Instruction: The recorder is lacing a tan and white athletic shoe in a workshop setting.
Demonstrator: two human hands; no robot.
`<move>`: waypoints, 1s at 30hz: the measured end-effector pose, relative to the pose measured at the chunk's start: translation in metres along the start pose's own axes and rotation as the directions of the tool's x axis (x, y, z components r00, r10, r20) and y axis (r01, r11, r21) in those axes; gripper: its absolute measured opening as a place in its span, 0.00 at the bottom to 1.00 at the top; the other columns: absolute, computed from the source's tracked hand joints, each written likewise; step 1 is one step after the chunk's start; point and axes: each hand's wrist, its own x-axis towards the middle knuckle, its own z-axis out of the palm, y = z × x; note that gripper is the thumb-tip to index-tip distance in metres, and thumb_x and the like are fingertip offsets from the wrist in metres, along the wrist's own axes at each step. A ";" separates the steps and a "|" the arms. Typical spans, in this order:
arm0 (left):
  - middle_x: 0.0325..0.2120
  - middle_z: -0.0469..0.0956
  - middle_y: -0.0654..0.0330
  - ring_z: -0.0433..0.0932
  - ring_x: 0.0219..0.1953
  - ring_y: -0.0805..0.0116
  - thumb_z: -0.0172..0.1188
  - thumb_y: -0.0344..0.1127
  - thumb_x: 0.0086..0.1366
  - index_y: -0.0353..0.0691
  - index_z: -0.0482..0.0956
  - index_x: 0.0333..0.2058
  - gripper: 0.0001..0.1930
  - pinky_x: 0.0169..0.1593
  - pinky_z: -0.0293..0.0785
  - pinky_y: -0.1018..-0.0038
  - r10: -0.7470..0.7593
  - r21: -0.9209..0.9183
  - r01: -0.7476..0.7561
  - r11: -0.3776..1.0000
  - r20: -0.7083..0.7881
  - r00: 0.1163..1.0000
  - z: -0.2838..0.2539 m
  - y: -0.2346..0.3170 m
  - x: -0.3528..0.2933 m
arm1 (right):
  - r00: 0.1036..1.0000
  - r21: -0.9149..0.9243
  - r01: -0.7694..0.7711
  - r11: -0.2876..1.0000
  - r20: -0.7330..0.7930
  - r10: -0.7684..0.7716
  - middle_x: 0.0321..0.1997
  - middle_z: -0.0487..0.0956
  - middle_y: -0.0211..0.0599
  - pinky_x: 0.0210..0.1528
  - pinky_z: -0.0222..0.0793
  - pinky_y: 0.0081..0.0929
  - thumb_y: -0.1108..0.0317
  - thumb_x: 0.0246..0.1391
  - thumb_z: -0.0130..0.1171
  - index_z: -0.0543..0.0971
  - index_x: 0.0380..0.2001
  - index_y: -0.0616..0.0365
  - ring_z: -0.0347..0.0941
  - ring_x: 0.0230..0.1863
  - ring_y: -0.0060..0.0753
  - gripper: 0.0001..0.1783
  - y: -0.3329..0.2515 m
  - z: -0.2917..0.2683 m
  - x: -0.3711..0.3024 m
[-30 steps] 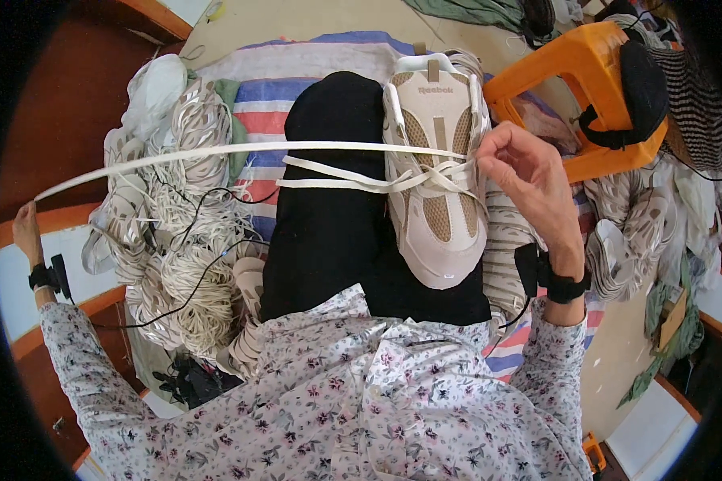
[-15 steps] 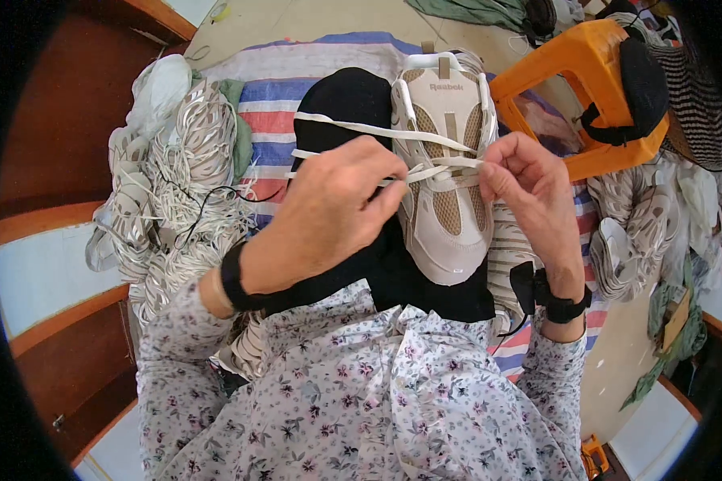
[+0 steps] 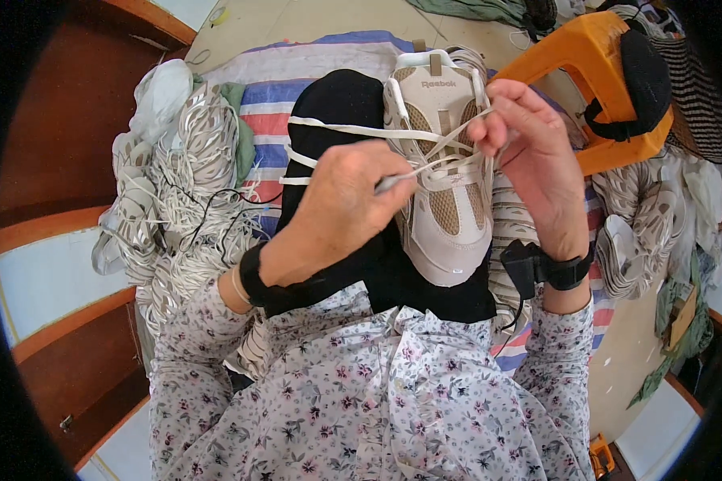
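Observation:
A beige-and-white sneaker (image 3: 451,216) lies across my lap, its toe toward me. A flat cream shoelace (image 3: 349,128) runs through its upper eyelets and trails left over my black-clad leg (image 3: 341,96). My left hand (image 3: 353,188) is closed beside the sneaker's left side. A small grey piece (image 3: 393,183) pokes from its fingers, and a thin pale strand leads from there to the eyelets; I cannot make out the piece's kind. At the sneaker's right side, my right hand (image 3: 525,124) pinches a lace strand and pulls it up tautly over the tongue.
Bunched shoe uppers (image 3: 204,136) with loose laces are heaped at left, and more stacked uppers (image 3: 634,232) sit at right. An orange plastic stool (image 3: 553,60) stands at the far right with a black item on it. A striped sheet (image 3: 273,96) covers the floor beneath.
My right hand has risen toward the sneaker's tongue, drawing a lace strand up with it. My left hand has turned slightly, bringing the grey piece into view.

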 end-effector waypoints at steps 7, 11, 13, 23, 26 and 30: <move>0.33 0.80 0.61 0.73 0.20 0.82 0.58 0.26 0.63 0.35 0.84 0.39 0.08 0.23 0.66 0.88 0.027 -0.234 -0.043 0.971 -0.071 0.997 -0.027 0.004 0.007 | 0.968 0.091 0.200 0.976 -0.176 -0.182 0.43 0.79 0.41 0.42 0.73 0.22 0.75 0.60 0.55 0.68 0.53 0.64 0.75 0.50 0.33 0.18 -0.046 -0.114 0.010; 0.21 0.75 0.67 0.69 0.18 0.83 0.57 0.32 0.67 0.35 0.85 0.39 0.10 0.23 0.63 0.86 -0.121 -0.375 0.169 0.911 0.149 0.981 -0.036 -0.003 0.014 | 0.994 0.082 0.104 0.991 0.013 -0.106 0.56 0.75 0.44 0.40 0.69 0.08 0.80 0.57 0.55 0.72 0.49 0.64 0.75 0.49 0.28 0.16 -0.126 -0.255 -0.009; 0.17 0.72 0.69 0.67 0.18 0.84 0.57 0.35 0.68 0.36 0.86 0.38 0.11 0.22 0.61 0.85 -0.062 -0.329 0.113 0.937 0.163 0.985 -0.038 -0.007 0.019 | 0.888 -0.777 0.183 0.603 -0.133 -0.441 0.57 0.75 0.44 0.38 0.72 0.11 0.76 0.63 0.50 0.73 0.51 0.66 0.72 0.51 0.22 0.14 -0.158 -0.311 -0.045; 0.16 0.71 0.71 0.62 0.20 0.85 0.63 0.39 0.63 0.34 0.87 0.32 0.12 0.23 0.55 0.81 -0.131 -0.170 0.188 0.967 0.299 0.945 -0.055 -0.015 0.022 | 0.817 -0.818 -0.059 0.572 -0.368 -0.443 0.44 0.79 0.34 0.53 0.70 0.25 0.69 0.64 0.53 0.75 0.53 0.65 0.76 0.48 0.28 0.17 -0.126 -0.256 -0.042; 0.16 0.72 0.71 0.63 0.20 0.85 0.64 0.37 0.62 0.34 0.86 0.34 0.10 0.23 0.56 0.81 -0.094 -0.143 0.153 0.978 0.350 0.932 -0.061 -0.011 0.027 | 0.910 -0.901 0.023 0.433 -0.160 -0.382 0.44 0.80 0.28 0.50 0.68 0.19 0.70 0.62 0.57 0.77 0.53 0.59 0.74 0.44 0.20 0.16 -0.059 -0.138 -0.034; 0.19 0.73 0.70 0.65 0.21 0.83 0.65 0.35 0.62 0.34 0.84 0.35 0.09 0.24 0.58 0.80 -0.164 -0.152 0.251 0.956 0.434 0.886 -0.075 -0.004 0.028 | 0.967 -0.780 0.236 0.580 0.132 -0.216 0.46 0.74 0.31 0.47 0.69 0.21 0.74 0.53 0.64 0.82 0.42 0.58 0.71 0.47 0.24 0.11 0.000 -0.023 -0.025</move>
